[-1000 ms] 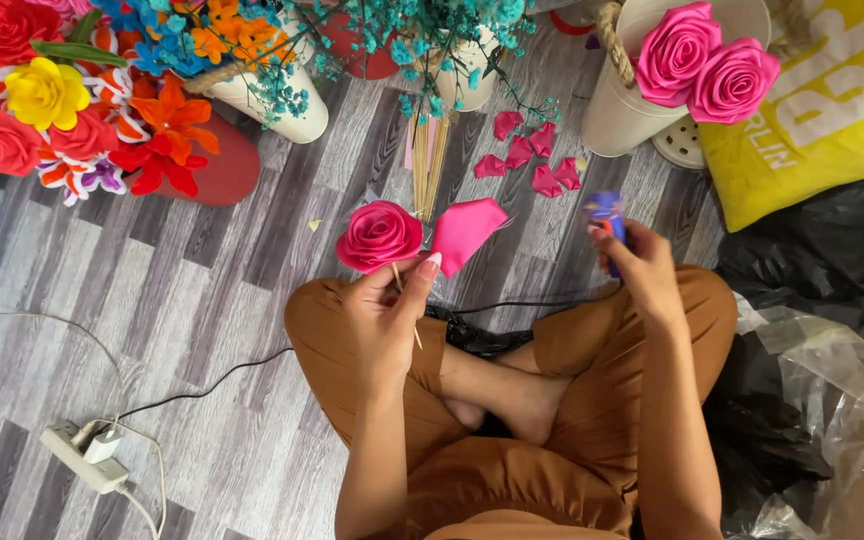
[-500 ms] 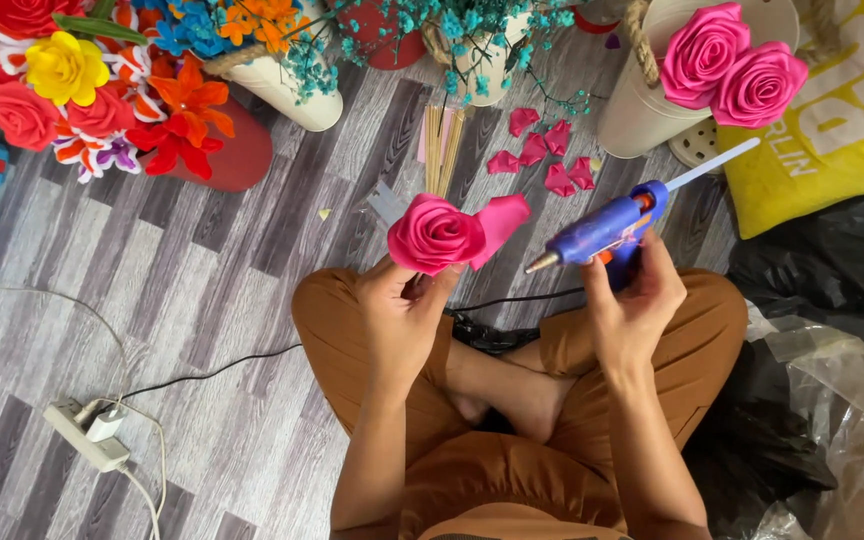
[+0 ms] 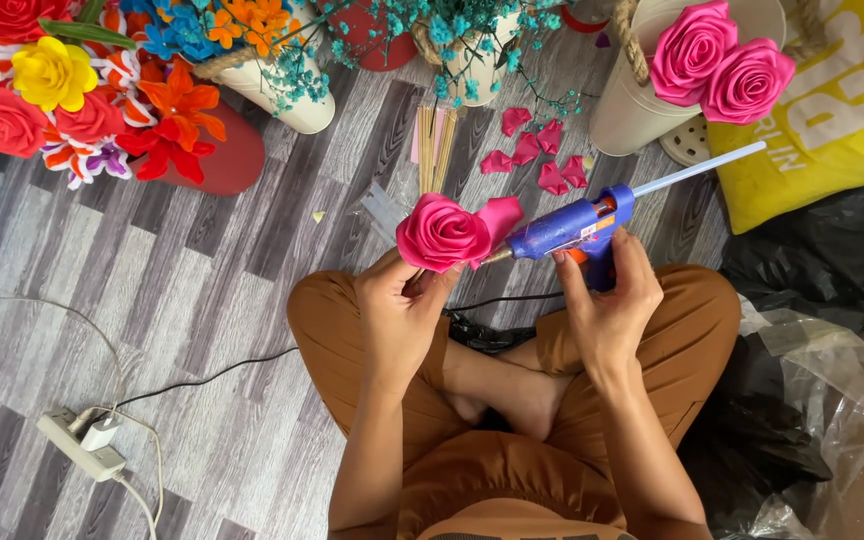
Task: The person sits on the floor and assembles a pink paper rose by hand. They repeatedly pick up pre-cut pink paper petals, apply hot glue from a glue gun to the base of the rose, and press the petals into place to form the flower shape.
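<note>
Sitting cross-legged on a grey wood-look plank floor, brown trousers, both hands up in front of the knees. Left hand curled shut around the underside of a hot-pink handmade ribbon rose, fingertips pinching it from below, one loose pink petal sticking out on its right side. Right hand wrapped tight around the grip of a blue hot glue gun, forefinger up along the orange trigger, metal nozzle touching that loose petal, clear glue stick poking out the back up and to the right. Black cord trailing off between the legs to a white power strip at lower left. Just beyond the rose: a bundle of thin wooden sticks and a little scatter of cut pink petals on the floor. Further back, a cream pot with two finished pink roses, another pot with teal filler flowers, and a bunch of red, yellow and orange fabric flowers top left. Yellow cushion and black plastic bags off to the right.
</note>
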